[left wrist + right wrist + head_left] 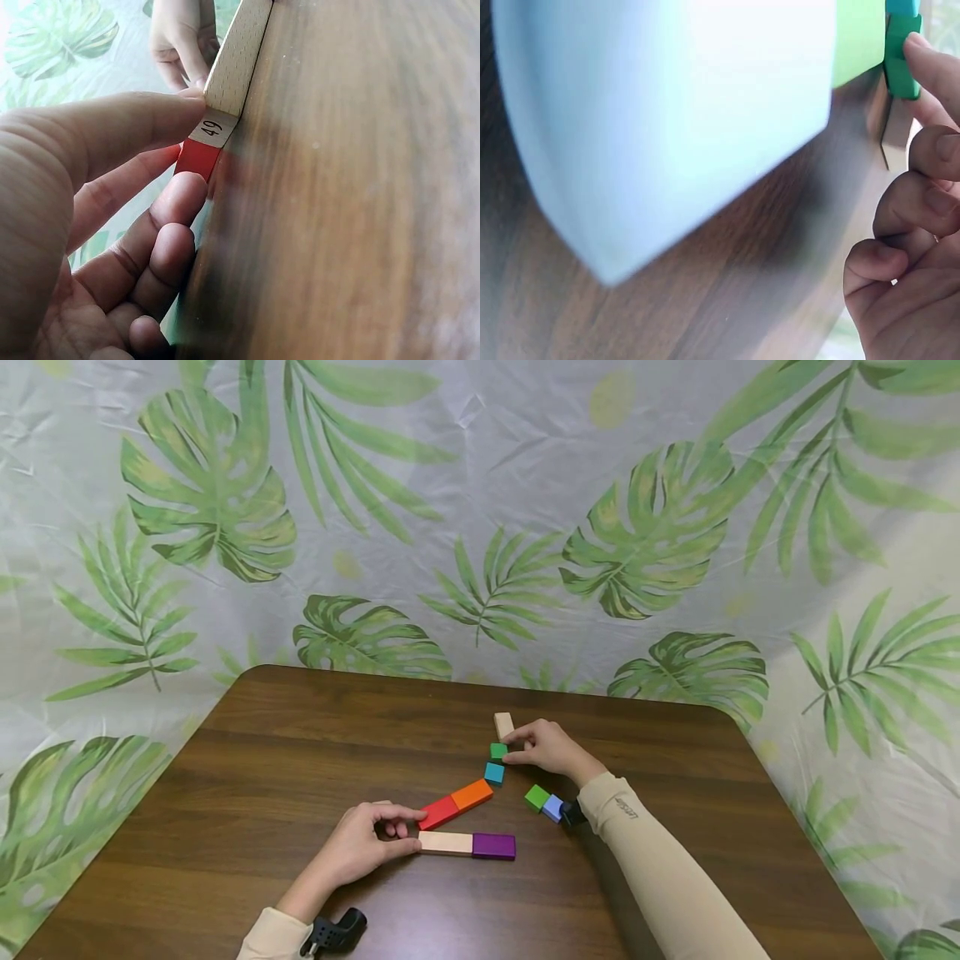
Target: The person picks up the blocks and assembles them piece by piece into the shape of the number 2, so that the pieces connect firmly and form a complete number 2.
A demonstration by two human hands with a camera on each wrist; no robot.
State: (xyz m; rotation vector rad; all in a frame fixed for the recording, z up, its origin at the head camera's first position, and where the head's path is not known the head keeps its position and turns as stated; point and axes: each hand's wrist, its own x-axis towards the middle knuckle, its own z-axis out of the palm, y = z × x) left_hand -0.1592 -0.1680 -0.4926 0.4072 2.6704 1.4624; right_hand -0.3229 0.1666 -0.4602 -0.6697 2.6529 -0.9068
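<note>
While right fingers [518,757] pinch dark-green block [497,751], left fingers [401,812] (parted) touching red block [440,812], table [247,760] — open leftward

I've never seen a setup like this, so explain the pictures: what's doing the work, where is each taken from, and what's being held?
No machine is working here: a person uses two bare hands. The wide picture is taken from the person's head; the two close-ups come from the left and right wrists. On the table lie a red block, orange block, purple block, teal block, light green block, light blue block, dark green block, near pale block and far pale block. The left hand touches the near pale block and the red block. The right hand seems to pinch the dark green block. In the right wrist view, the light blue block looms large and blurred.
</note>
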